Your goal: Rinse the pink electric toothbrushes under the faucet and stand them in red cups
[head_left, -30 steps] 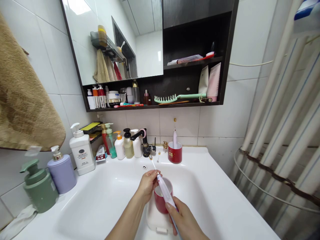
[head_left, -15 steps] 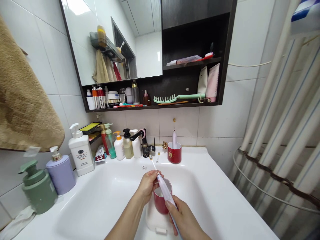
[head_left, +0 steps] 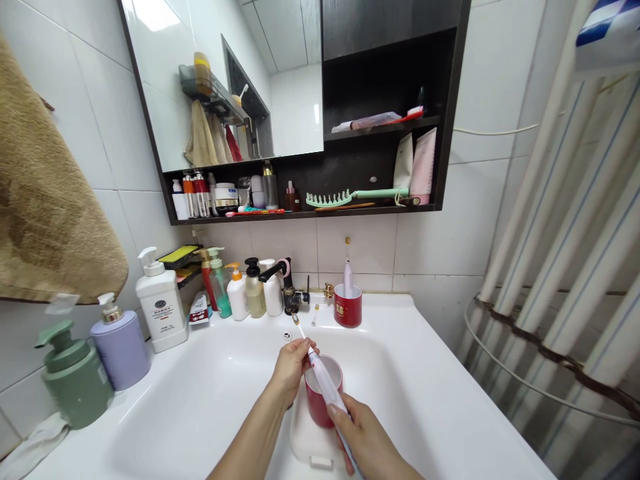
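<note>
An electric toothbrush (head_left: 326,381) with a pale lilac handle slants across the sink, its head pointing up and away. My left hand (head_left: 292,365) pinches it at the neck, where the brush head (head_left: 299,325) joins the handle. Lower down, the fingers of my right hand (head_left: 367,430) are wrapped round the handle. Beneath the toothbrush, a red cup (head_left: 318,403) stands upright on a white plastic piece (head_left: 306,445) in the basin; I cannot tell what that piece is. A loose brush head (head_left: 315,315) lies on the rim behind the basin.
A second red cup (head_left: 349,308) holding another electric toothbrush (head_left: 348,273) stands at the back, right of the black faucet (head_left: 289,293). Several pump bottles line the left rim, including a green one (head_left: 75,380). A mirror cabinet (head_left: 390,150) hangs above; pipes (head_left: 565,267) run at right.
Both hands still grip the toothbrush. Its head has shifted slightly left and down, and my left hand has moved a little left with it. The whole view has shifted slightly.
</note>
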Demonstrator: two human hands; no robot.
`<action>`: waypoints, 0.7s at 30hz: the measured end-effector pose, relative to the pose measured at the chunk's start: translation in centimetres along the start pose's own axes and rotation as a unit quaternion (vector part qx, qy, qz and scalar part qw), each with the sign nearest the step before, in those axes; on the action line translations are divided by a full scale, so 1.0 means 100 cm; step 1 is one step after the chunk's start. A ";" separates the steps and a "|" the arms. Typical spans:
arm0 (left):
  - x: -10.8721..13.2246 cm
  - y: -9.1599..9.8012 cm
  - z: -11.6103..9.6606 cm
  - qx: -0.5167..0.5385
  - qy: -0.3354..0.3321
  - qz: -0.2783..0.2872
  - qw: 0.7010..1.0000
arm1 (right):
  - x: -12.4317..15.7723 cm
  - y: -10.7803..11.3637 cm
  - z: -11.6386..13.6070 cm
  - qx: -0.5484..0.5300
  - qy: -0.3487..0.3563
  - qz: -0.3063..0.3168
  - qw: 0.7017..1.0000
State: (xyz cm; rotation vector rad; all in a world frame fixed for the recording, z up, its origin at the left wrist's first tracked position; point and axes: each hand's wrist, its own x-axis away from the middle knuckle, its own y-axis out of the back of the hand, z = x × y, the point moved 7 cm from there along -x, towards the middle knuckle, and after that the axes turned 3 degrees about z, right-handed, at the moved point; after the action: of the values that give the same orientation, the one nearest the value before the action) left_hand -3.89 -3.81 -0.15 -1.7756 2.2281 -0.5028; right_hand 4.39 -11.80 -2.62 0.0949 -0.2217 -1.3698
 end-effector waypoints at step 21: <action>0.005 -0.008 0.007 0.061 0.033 0.000 0.998 | 0.001 0.003 0.008 -0.021 0.023 0.010 0.999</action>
State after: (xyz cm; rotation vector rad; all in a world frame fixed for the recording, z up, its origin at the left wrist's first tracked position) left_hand -3.04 -4.53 -0.44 -1.7203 2.1903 -0.6922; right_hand 4.57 -11.77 -1.81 0.0881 -0.1557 -1.3498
